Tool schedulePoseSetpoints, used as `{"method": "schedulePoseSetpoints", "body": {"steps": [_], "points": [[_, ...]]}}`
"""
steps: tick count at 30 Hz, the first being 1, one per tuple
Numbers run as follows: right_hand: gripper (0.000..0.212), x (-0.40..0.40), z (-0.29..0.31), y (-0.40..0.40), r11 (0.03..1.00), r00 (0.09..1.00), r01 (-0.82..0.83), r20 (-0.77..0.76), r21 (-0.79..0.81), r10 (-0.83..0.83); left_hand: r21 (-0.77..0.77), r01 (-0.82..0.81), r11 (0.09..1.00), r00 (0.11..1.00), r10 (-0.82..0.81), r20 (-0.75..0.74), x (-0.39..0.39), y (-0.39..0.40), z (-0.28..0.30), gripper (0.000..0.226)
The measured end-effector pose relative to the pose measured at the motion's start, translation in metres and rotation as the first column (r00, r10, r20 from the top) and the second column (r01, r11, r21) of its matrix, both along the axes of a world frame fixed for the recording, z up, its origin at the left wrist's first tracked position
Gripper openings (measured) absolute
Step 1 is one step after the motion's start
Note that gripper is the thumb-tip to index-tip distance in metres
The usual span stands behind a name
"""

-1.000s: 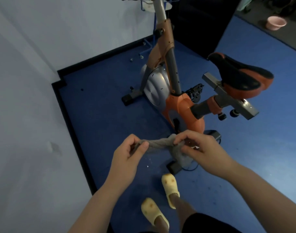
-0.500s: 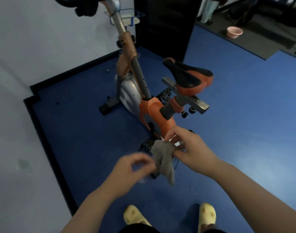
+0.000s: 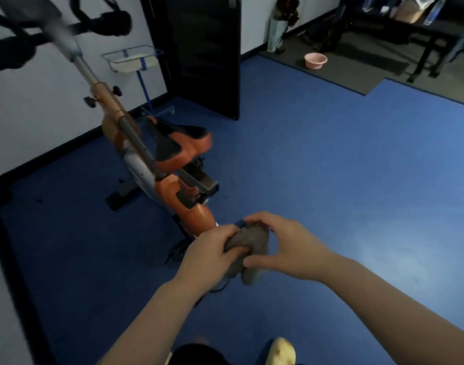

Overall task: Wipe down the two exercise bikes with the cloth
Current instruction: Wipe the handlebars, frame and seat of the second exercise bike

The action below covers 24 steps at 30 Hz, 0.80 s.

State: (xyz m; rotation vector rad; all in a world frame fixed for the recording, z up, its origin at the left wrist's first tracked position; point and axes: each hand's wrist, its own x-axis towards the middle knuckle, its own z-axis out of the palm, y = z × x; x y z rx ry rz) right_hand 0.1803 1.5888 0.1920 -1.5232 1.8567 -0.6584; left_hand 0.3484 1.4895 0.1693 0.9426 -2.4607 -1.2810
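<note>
A grey cloth (image 3: pixel 252 243) is bunched between both hands, low in the middle of the view. My left hand (image 3: pixel 212 251) grips its left part with curled fingers. My right hand (image 3: pixel 288 243) curls around its right side, thumb under it. Behind and left of the hands stands an orange and silver exercise bike (image 3: pixel 170 185) with a black and orange saddle (image 3: pixel 178 148) and black handlebars (image 3: pixel 41 30) at the top left. Only one bike is in view.
Blue floor mat (image 3: pixel 331 180) stretches to the right. A black door (image 3: pixel 199 54) and a small wire tray stand (image 3: pixel 132 59) are behind the bike. A pink basin (image 3: pixel 315 60) sits on a dark mat at the back. White wall to the left.
My left hand has come back onto the cloth and both hands now bunch it together. The view has swung right and up, showing more room and the bike's handlebars.
</note>
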Motion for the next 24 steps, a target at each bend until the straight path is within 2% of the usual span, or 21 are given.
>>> {"method": "schedulePoseSetpoints", "body": {"steps": [1,4,6,11,16,20,24], "points": [[0.055,-0.015,-0.001,0.005,0.999,0.999,0.033,-0.042,0.022,-0.032,-0.004,0.004,1.0,1.0,-0.004,0.002,-0.017,0.007,0.0,0.005],[0.017,-0.052,-0.008,0.015,0.994,0.99,0.105,-0.092,0.018,-0.103,0.007,0.012,1.0,0.999,-0.012,0.03,-0.053,0.017,0.001,0.009],[0.009,-0.074,-0.012,0.013,0.994,0.989,0.097,-0.117,0.047,-0.091,0.036,-0.013,0.999,0.999,0.012,0.046,-0.07,0.012,-0.003,0.011],[0.014,-0.132,-0.03,-0.017,0.986,0.973,0.142,-0.197,0.086,-0.123,0.026,-0.064,0.998,0.988,0.06,0.144,-0.105,-0.028,-0.027,0.015],[0.012,-0.203,-0.033,-0.06,0.974,0.952,0.189,-0.265,0.126,-0.15,0.06,-0.162,0.985,0.974,0.15,0.172,-0.163,-0.087,-0.04,0.013],[0.01,-0.259,-0.03,-0.104,0.968,0.944,0.219,-0.278,0.124,-0.178,0.049,-0.118,0.992,0.983,0.11,0.145,-0.224,-0.127,-0.037,0.009],[0.01,-0.307,-0.028,-0.147,0.968,0.941,0.225,-0.282,0.112,-0.186,0.036,-0.061,0.997,0.981,0.054,0.185,-0.276,-0.164,-0.029,0.007]]}}
